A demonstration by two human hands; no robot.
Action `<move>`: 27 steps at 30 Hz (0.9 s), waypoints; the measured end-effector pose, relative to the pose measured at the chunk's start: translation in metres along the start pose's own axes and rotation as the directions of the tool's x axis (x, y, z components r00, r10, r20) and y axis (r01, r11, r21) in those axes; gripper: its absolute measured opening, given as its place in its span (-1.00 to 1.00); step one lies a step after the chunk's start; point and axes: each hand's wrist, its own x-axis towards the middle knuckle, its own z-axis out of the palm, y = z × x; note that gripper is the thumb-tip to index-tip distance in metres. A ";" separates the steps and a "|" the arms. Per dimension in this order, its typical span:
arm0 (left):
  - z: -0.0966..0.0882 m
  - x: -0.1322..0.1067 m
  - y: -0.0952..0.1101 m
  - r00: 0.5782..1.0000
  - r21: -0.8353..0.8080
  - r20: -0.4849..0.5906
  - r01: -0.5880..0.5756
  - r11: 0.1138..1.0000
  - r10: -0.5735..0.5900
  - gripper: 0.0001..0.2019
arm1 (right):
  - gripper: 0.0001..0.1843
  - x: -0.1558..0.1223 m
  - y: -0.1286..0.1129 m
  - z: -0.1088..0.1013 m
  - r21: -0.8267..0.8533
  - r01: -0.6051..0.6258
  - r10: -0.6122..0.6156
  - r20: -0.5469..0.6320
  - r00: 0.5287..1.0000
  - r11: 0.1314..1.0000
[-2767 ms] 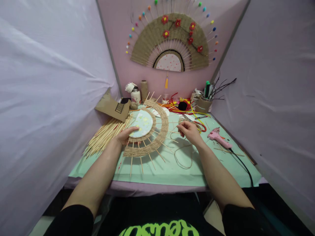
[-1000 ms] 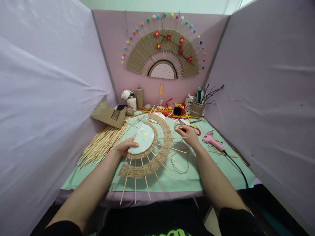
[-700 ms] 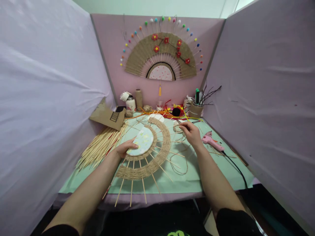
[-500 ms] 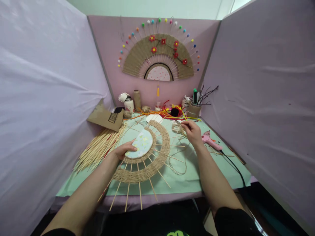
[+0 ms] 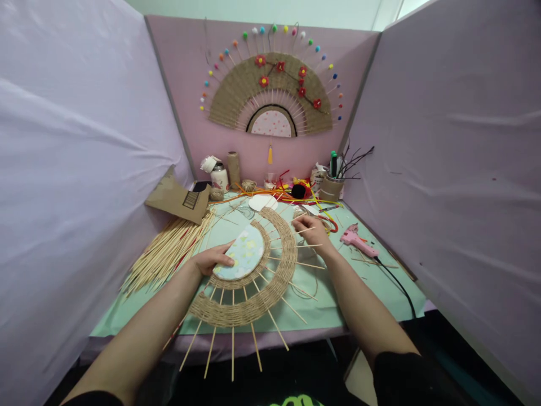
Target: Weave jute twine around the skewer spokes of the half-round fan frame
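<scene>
A half-round fan of woven brown twine on thin wooden sticks is held tilted over the table, with bare stick ends fanning outward. My left hand grips its pale blue patterned centre, thumb on top and the other fingers mostly hidden beneath. At the fan's upper right edge, my right hand pinches what looks like the twine's strand, close to the stick ends. A loose loop of twine hangs or lies below that hand. Part of a twine coil shows just behind the fingers.
Many thin sticks lie at left beside a cardboard piece. A pink glue gun with a black cord rests at right. Jars, a cardboard tube and coloured pipe cleaners line the back. A finished fan hangs on the panel.
My right hand has moved left and slightly down, up to the fan's outer sticks. The fan has turned a little and shifted down in my left hand, which keeps its grip.
</scene>
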 end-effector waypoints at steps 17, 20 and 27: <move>0.006 0.003 -0.002 0.999 0.067 0.037 0.001 0.998 -0.004 -0.12 | -0.73 -0.001 -0.001 -0.001 0.111 -0.004 0.008 -0.034 0.999 0.994; 0.008 0.004 -0.002 0.998 0.052 0.062 0.029 0.998 -0.032 -0.16 | -0.79 0.001 0.002 -0.009 -0.066 0.166 -0.171 -0.086 0.981 0.984; 0.008 0.004 -0.004 0.991 0.022 0.088 0.102 0.995 -0.103 -0.23 | -0.77 0.001 -0.001 -0.018 -0.155 0.169 -0.196 -0.176 0.965 0.973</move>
